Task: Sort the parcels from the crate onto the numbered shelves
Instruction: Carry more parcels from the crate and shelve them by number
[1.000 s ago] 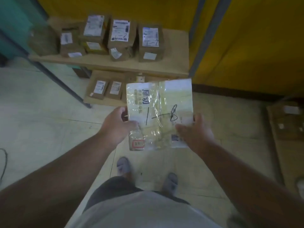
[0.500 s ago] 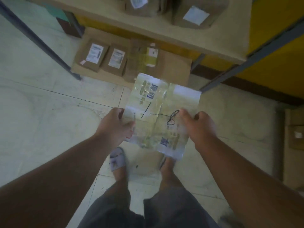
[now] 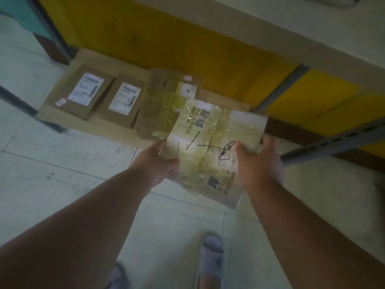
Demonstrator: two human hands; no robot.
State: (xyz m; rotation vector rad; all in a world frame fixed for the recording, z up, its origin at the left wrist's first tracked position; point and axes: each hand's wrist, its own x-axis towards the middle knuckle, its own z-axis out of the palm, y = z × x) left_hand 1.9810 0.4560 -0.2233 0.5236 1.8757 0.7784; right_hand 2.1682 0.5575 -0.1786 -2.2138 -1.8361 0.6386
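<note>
A flat parcel [image 3: 212, 140] wrapped in clear yellowish tape, with "1-8" inked on it, hangs in front of me above the floor. My left hand [image 3: 158, 161] grips its left edge. My right hand [image 3: 258, 161] grips its right edge, thumb on top. The parcel's far end reaches over the bottom shelf board [image 3: 100, 126], which lies just above the floor. On that board lie two brown boxes with white labels [image 3: 83, 91] [image 3: 123, 100] and a taped brown box [image 3: 164, 105].
The upper shelf's pale board [image 3: 312, 38] crosses the top right. A grey metal shelf brace [image 3: 333, 142] slants at the right, and a dark post [image 3: 48, 30] stands at the left. A yellow wall [image 3: 166, 42] is behind. My slippered feet [image 3: 212, 259] stand on pale floor tiles.
The view has dropped and closed in on the bottom shelf. Both hands have carried the parcel forward and lower, so its far end now overlaps the board.
</note>
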